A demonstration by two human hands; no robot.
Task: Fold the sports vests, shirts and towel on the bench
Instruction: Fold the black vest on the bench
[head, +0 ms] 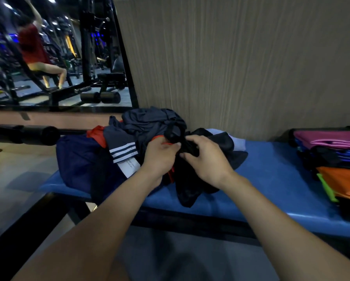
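Blue bench [271, 175], left hand [160, 157] and right hand [206, 159] both pinching black garment [188, 187] atop clothes pile [129, 138]

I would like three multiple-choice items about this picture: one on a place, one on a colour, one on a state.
1. Where is the folded stack?
A. At the bench's right end
B. On the floor
C. Under the bench

2. What colour is the bench pad?
A. Red
B. Blue
C. White

3. What are both hands doing?
A. Hanging idle
B. Pressing the wall
C. Gripping a black garment

Key:
1 A: the folded stack lies at the right end.
2 B: the bench pad is blue.
3 C: the left hand and right hand pinch the black garment.
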